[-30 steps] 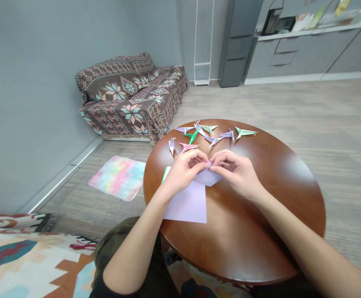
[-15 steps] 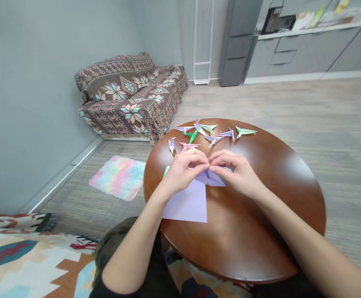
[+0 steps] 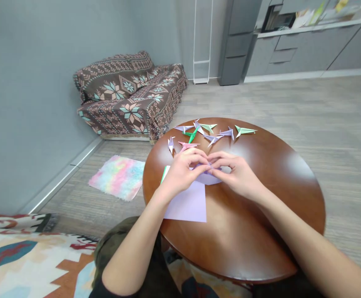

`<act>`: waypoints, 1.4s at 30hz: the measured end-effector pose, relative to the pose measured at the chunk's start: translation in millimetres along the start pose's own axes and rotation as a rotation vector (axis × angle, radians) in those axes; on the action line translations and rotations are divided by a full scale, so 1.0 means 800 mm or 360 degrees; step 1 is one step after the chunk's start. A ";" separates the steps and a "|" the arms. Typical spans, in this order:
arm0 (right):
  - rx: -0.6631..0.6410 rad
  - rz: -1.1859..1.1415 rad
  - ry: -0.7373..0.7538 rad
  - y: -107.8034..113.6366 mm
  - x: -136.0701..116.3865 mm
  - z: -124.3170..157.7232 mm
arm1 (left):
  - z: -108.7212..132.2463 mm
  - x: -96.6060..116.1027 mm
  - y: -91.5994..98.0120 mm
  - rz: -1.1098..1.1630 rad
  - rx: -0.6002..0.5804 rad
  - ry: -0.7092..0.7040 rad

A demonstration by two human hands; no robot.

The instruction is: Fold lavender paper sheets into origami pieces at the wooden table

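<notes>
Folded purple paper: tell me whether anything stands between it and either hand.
Nothing visible: left hand and right hand both pinch the folded purple paper directly; the flat purple sheet lies on the tabletop.

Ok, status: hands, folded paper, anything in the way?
Left hand and right hand pinching folded purple paper. Flat purple sheet on table, partly hidden by left hand. Pink folded piece just beyond left hand; nothing visibly blocking.

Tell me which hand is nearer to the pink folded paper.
Left. The left hand is just on the near side of the pink folded paper; the right hand is farther off, to its right and closer to the person.
</notes>
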State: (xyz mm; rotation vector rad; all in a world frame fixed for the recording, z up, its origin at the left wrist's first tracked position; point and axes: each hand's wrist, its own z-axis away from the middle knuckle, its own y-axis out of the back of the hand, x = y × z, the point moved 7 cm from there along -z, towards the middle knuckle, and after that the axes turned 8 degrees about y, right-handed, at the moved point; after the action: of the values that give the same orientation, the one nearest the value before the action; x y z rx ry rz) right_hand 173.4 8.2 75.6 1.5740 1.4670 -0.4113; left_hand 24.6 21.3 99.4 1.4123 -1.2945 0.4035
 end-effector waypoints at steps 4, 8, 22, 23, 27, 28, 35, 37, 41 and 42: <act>0.0009 -0.0006 -0.0016 -0.001 0.003 0.001 | 0.000 0.003 -0.001 0.0034 -0.0002 -0.0019; 0.0014 -0.0036 -0.0031 -0.002 0.006 0.002 | 0.000 0.005 -0.002 0.0037 0.0002 -0.0016; 0.0062 -0.0048 -0.0137 -0.003 0.014 0.002 | 0.000 0.005 -0.003 -0.0121 0.0056 -0.0091; 0.0070 -0.0059 -0.0144 -0.003 0.014 0.002 | 0.000 0.004 -0.004 -0.0134 0.0054 -0.0089; 0.0091 -0.0094 -0.0149 -0.002 0.014 0.002 | -0.002 -0.001 -0.005 -0.0142 0.0055 -0.0052; 0.0094 -0.0096 -0.0145 -0.002 0.013 0.002 | -0.002 -0.003 -0.005 -0.0126 0.0056 -0.0038; 0.0120 -0.0095 -0.0144 -0.002 0.015 0.002 | -0.004 -0.006 -0.005 -0.0052 0.0068 0.0053; 0.0111 -0.0088 -0.0142 -0.002 0.015 0.002 | -0.003 -0.005 -0.005 -0.0042 0.0066 0.0052; 0.0101 -0.0083 -0.0160 -0.003 0.014 0.002 | -0.003 -0.004 -0.006 -0.0024 0.0073 0.0042; 0.0107 -0.0083 -0.0164 -0.002 0.014 0.002 | -0.003 -0.004 -0.006 -0.0014 0.0078 0.0045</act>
State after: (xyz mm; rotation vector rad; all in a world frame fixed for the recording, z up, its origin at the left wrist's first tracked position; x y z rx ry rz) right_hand 174.8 13.7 65.8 1.5463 1.4305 -0.5693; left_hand 28.3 24.1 95.2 1.4479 -1.2624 0.4503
